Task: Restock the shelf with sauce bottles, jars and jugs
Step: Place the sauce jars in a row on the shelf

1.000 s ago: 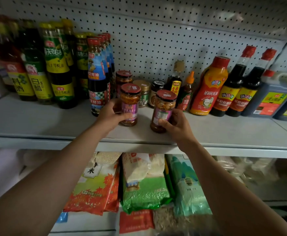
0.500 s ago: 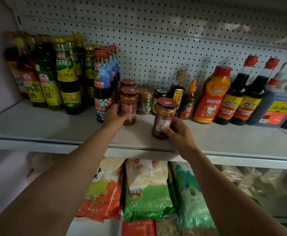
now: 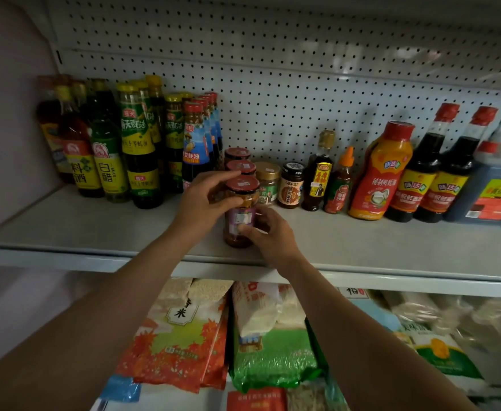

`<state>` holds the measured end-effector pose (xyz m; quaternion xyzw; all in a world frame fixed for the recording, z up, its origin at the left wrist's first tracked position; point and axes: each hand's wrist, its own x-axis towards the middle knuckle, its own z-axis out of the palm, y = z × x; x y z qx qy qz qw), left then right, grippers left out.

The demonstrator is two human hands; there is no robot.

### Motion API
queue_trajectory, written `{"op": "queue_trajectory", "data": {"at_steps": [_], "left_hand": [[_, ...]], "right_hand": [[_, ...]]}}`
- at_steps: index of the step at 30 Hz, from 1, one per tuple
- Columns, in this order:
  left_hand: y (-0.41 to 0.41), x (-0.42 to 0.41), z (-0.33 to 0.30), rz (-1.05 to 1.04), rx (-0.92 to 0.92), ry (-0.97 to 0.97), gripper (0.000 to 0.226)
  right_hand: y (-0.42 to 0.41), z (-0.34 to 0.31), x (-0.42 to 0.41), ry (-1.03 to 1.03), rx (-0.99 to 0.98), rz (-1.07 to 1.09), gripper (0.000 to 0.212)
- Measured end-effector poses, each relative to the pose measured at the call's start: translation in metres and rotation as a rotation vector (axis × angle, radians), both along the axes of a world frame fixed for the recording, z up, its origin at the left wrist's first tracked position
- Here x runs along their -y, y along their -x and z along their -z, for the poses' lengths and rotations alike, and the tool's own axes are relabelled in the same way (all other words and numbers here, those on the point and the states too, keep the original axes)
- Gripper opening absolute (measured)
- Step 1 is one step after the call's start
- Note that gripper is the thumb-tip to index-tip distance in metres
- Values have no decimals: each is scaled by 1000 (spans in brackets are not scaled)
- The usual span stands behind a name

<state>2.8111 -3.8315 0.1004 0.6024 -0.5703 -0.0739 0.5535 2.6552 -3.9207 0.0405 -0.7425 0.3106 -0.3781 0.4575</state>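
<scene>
Red-lidded glass chilli jar (image 3: 241, 213) stood pinched by the right hand (image 3: 268, 232), left hand (image 3: 203, 200) curled round its shoulder; any nudge toward twelve o'clock risked toppling the matching jars (image 3: 241, 167) behind.

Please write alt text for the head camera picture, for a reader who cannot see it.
Both hands grip a red-lidded glass chili sauce jar standing upright on a grey metal shelf: left hand near the lid, right hand low. Two identical jars stand behind it.
</scene>
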Motion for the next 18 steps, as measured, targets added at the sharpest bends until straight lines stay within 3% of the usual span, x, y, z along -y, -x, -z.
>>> {"op": "queue_trajectory", "data": {"at_steps": [4,12,15,18], "left_hand": [[-12,-1,-18,-29,205,-78,38],[-9,18,-65,41,731,-329,41],[-10,27,-74,79,777,-404,44],[-13,31,-75,116,683,-480,45]], "right_hand": [[-7,10,3,-29,34,38,48],[-10,8,11,-23,6,57,47],[-12,9,16,-68,1,42,52],[-12,10,19,-104,-13,0,66]]}}
